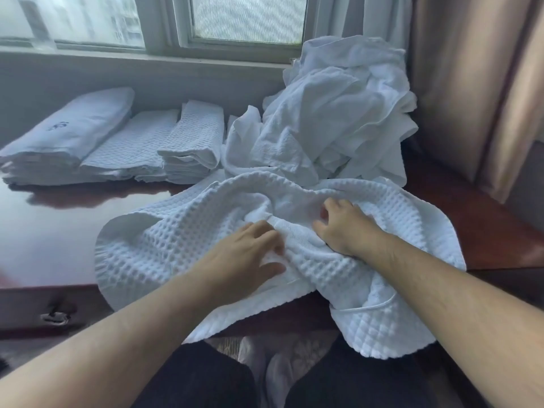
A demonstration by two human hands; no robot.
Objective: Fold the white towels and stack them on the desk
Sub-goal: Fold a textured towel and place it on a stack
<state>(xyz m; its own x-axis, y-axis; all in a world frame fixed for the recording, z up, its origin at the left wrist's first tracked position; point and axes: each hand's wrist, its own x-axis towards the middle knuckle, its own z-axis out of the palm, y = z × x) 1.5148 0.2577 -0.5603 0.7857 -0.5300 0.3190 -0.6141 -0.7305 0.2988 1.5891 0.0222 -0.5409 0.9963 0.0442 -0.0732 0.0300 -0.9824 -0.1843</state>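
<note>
Crumpled white waffle-weave towel (188, 245) lies at the near edge of the dark red glossy tabletop (59, 231), partly overhanging. Left hand (247, 254) pinches a fold; right hand (341, 228) grips bunched cloth. At 10 o'clock: folded white towel stacks (117, 142). At 1 o'clock: unfolded white towel heap (338, 113).

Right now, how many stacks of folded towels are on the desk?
3, side by side at the far left: the smooth stack leftmost, a low waffle stack in the middle, a taller waffle stack beside the unfolded pile, which may hide more.
</note>
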